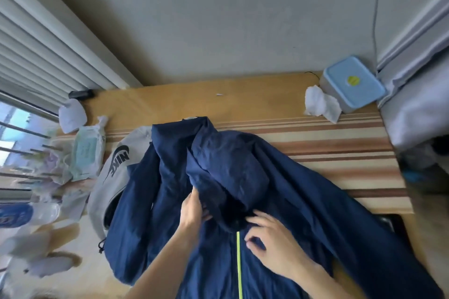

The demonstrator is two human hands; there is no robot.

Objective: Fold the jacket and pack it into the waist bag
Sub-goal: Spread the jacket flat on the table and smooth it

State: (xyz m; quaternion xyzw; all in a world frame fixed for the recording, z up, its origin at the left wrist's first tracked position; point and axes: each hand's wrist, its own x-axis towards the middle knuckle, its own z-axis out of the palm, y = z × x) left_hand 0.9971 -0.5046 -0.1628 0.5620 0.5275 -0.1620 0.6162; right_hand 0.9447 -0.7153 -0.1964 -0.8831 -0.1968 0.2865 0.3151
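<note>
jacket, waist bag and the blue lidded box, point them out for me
jacket (286, 177): head view, on the navy shoulder panel right of the hood.
waist bag (116, 165): head view, on the grey front beside the black logo.
blue lidded box (352, 85): head view, on the pale blue lid.

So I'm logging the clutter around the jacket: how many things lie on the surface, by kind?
Navy hooded jacket: 1
Grey Nike waist bag: 1
Pale blue lidded box: 1
Crumpled white tissue: 1
Green wet-wipe pack: 1
Total: 5; the blurred things at far left are left uncounted.
</note>
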